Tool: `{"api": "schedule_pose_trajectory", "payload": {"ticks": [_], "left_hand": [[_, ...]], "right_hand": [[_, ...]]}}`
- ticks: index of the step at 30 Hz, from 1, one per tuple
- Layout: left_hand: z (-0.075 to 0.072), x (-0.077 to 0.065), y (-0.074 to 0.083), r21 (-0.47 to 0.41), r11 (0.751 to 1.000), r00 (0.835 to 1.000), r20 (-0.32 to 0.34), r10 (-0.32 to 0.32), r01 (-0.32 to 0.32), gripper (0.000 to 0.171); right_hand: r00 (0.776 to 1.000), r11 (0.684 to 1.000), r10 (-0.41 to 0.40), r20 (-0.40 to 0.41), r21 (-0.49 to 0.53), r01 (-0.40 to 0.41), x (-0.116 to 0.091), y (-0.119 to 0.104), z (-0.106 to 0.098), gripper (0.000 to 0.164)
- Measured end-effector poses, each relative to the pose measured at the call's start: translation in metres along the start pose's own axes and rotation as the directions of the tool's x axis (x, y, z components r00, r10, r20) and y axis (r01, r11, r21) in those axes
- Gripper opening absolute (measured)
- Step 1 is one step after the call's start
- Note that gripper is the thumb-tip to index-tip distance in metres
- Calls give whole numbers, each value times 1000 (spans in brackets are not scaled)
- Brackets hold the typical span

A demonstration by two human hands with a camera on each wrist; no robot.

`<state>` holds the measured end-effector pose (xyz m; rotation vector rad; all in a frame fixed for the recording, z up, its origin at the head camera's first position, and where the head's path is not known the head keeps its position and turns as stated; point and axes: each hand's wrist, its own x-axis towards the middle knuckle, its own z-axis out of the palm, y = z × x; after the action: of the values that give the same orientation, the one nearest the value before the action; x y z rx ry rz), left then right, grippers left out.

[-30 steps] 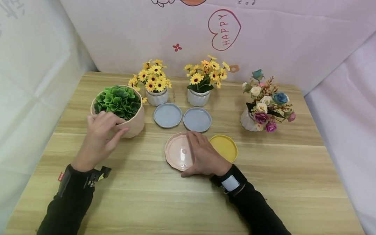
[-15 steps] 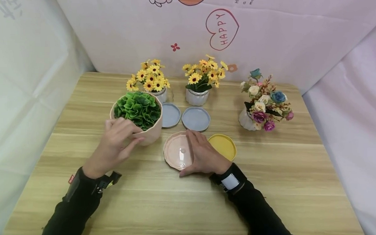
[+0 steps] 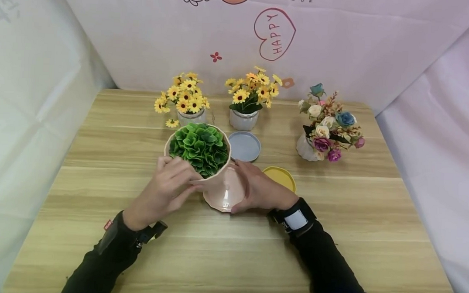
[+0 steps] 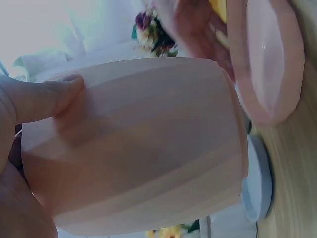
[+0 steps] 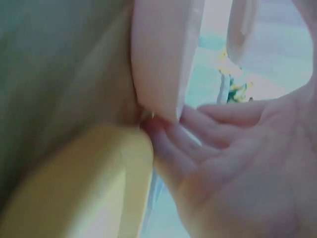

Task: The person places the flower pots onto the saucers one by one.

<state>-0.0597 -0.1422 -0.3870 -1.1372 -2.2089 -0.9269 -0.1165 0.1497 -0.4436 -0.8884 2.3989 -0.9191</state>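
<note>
A pink flowerpot [image 3: 216,181] with a green leafy plant [image 3: 200,146] hangs above the table, overlapping the left part of a pink saucer [image 3: 227,194] in the head view. My left hand [image 3: 165,188] pinches the pot's near rim; the left wrist view shows the thumb on the wall of the tilted-looking pot [image 4: 143,144]. My right hand [image 3: 263,186] spans the saucer's right side, thumb at the near edge and fingers at the far edge. Up close in the right wrist view, those fingers touch the saucer's rim [image 5: 161,54]. The pot hides the saucer's far-left edge.
A yellow saucer [image 3: 281,177] lies just right of the pink one, partly behind my right hand. A blue-grey saucer [image 3: 245,146] lies behind; another blue-grey saucer [image 4: 258,178] sits hidden by the pot. Two yellow-flower pots [image 3: 191,118] and a mixed-flower pot [image 3: 308,149] stand behind.
My left hand has carried the pot with the green plant rightward from the table's left side, up to the pink saucer. The right hand has stayed at the saucer with only a slight shift.
</note>
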Motion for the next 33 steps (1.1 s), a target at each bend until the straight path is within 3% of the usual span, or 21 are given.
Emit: {"api": "schedule_pose_trajectory", "payload": {"ticks": [3,7,11,22,33], "left_hand": [[7,2,4,-34,999,1000,22,11,-10,13],[17,2,7,-60,998,999,44,13,-11,12],[25,1,8,-58,998,997,81,5,0,27],[42,0,12,-65,998,986,165,-13,24,23],[50,-2,13,-64,998,982,186,-17,29,22]], "right_hand": [[997,995,-81,9,60,80,0,4,-6,137],[992,983,-123,33,144,117,-2,6,-12,138],[992,983,-116,47,152,108,-5,8,-17,134],[992,982,-118,34,155,112,-10,9,-21,139],[990,972,-140,33,195,131,-10,9,-20,136]]}}
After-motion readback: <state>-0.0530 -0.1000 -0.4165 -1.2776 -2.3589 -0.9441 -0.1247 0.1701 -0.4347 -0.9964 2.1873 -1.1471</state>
